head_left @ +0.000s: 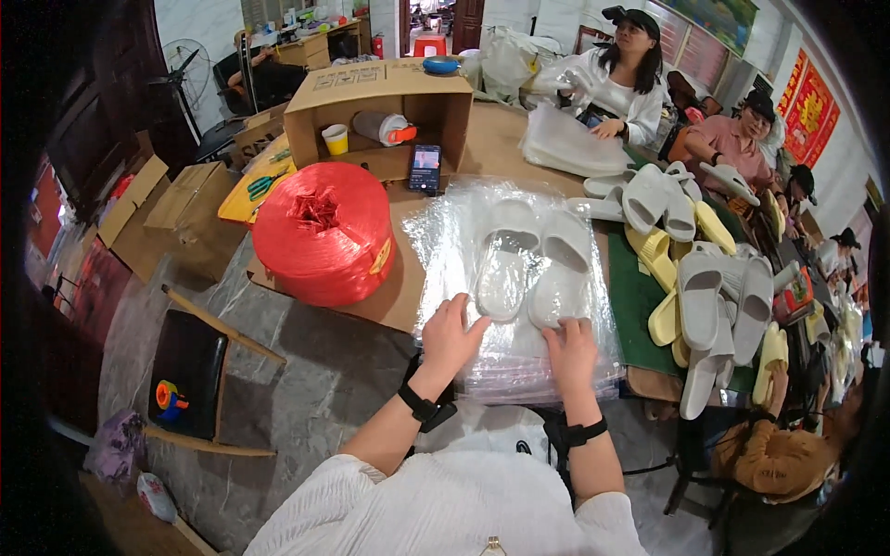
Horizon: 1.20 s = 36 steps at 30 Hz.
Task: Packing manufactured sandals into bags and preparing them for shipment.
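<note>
A pair of pale grey slippers lies side by side, toes away from me, under glossy film that looks like a clear plastic bag. More flat bags are stacked beneath. My left hand rests at the left slipper's heel, thumb spread from the fingers, touching the bag. At the right slipper's heel my right hand touches the film with its fingertips, thumb apart. Neither hand visibly grips anything, though the fingertips are partly lost in the glare.
A large red twine roll stands left of the bags. Behind sit a phone and an open cardboard box holding a cup and bottle. Grey and yellow slippers are heaped right. A co-worker handles clear bags across the table.
</note>
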### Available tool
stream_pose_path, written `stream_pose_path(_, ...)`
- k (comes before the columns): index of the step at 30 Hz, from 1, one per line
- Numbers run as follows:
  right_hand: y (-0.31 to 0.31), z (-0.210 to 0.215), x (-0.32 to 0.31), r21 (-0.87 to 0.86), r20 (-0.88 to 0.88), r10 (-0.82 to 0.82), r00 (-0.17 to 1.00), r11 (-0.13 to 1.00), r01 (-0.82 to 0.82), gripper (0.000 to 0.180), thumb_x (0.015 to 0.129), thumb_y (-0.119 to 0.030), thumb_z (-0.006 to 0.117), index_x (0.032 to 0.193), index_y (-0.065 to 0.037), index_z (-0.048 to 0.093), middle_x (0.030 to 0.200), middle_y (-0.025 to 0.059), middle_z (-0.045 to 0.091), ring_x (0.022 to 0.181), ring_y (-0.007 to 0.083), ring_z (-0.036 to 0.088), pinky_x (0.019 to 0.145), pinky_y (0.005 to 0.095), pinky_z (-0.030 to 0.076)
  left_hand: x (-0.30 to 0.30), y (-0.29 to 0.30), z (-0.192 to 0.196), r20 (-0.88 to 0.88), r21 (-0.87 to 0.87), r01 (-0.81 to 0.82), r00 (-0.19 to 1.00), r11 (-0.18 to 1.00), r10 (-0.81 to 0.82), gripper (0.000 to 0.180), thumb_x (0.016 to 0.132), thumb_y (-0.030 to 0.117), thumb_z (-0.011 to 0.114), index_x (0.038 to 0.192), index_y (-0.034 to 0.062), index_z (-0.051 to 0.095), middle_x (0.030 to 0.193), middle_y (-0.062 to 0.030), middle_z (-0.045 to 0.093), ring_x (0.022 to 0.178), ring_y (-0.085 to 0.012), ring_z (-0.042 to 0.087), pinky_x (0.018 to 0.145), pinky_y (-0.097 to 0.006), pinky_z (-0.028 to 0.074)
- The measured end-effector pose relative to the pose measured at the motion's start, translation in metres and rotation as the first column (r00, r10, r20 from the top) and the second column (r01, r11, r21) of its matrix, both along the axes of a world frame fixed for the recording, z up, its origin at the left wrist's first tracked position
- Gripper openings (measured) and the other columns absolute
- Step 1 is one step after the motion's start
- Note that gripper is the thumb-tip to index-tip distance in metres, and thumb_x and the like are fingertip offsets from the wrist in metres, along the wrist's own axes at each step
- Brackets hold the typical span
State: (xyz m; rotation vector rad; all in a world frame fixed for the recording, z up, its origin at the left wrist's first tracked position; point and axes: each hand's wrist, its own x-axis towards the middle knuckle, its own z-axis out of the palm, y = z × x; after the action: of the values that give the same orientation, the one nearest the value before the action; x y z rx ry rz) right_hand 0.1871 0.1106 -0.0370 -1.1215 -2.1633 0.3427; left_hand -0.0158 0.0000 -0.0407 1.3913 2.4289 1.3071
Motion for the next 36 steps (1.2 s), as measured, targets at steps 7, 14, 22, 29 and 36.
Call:
stream_pose_path(7, -0.002, 0.004, -0.010, 0.094, 0.166, -0.111, 0.980, 0.991, 0.096, 0.029, 0.084, -0.033, 0.072, 0.096, -0.008, 0.062, 0.096, 0.0115, 0.060, 0.088, 0.0338, 0.062, 0.068, 0.0467, 0.051, -0.013, 0.019, -0.011, 0.045, 0.010, -0.092, 0.995, 0.996, 0.092, 0.030, 0.085, 0.027, 0.070, 0.107, 0.0088, 0.061, 0.068, -0.0130, 0.066, 0.065, -0.0366, 0.065, 0.060, -0.047, 0.049)
stream_pose_path(14, -0.005, -0.003, 0.005, 0.198, 0.093, -0.088, 0.992, 0.978, 0.068, 0.029, 0.085, -0.026, 0.071, 0.104, -0.005, 0.063, 0.099, 0.0128, 0.061, 0.085, 0.0343, 0.063, 0.070, 0.0441, 0.052, -0.022, 0.001, -0.002, 0.158, 0.025, 0.013, 0.987, 1.000, -0.017, 0.036, 0.091, 0.013, 0.061, 0.127, 0.0151, 0.056, 0.068, -0.0137, 0.066, 0.061, -0.0308, 0.066, 0.060, -0.043, 0.051)
stream_pose_path(22, -0.045, 0.040, 0.071, -0.289, -0.233, 0.282, 0.931, 0.893, -0.343, 0.019, 0.084, -0.008, 0.072, 0.103, -0.003, 0.068, 0.098, 0.0100, 0.071, 0.083, 0.0175, 0.068, 0.065, 0.0295, 0.051, -0.032, -0.047, 0.007, 0.692, 0.225, 0.272, 0.631, 0.936, -0.350, 0.056, 0.097, 0.005, 0.054, 0.150, 0.0146, 0.037, 0.079, -0.0059, 0.067, 0.070, -0.0097, 0.064, 0.062, -0.028, 0.052)
stream_pose_path(29, -0.035, 0.028, 0.073, -0.166, -0.267, -0.047, 0.963, 0.986, 0.002, 0.042, 0.084, -0.008, 0.074, 0.122, -0.001, 0.058, 0.084, 0.0072, 0.062, 0.073, 0.0127, 0.057, 0.065, 0.0247, 0.048, -0.019, -0.053, 0.021, 0.651, 0.169, 0.356, 0.660, 0.919, -0.375, 0.067, 0.095, 0.008, 0.059, 0.155, 0.0164, 0.029, 0.084, -0.0065, 0.066, 0.069, -0.0093, 0.061, 0.064, -0.026, 0.051)
stream_pose_path(36, -0.028, 0.008, 0.068, -0.388, -0.335, 0.001, 0.942, 0.911, -0.138, 0.057, 0.089, 0.001, 0.058, 0.144, -0.003, 0.044, 0.073, 0.0016, 0.057, 0.064, 0.0094, 0.051, 0.064, 0.0229, 0.045, -0.024, -0.046, 0.018, 0.774, 0.180, 0.313, 0.540, 0.932, -0.331, 0.053, 0.101, 0.008, 0.047, 0.152, 0.0159, 0.036, 0.095, -0.0092, 0.070, 0.073, -0.0126, 0.065, 0.068, -0.028, 0.054)
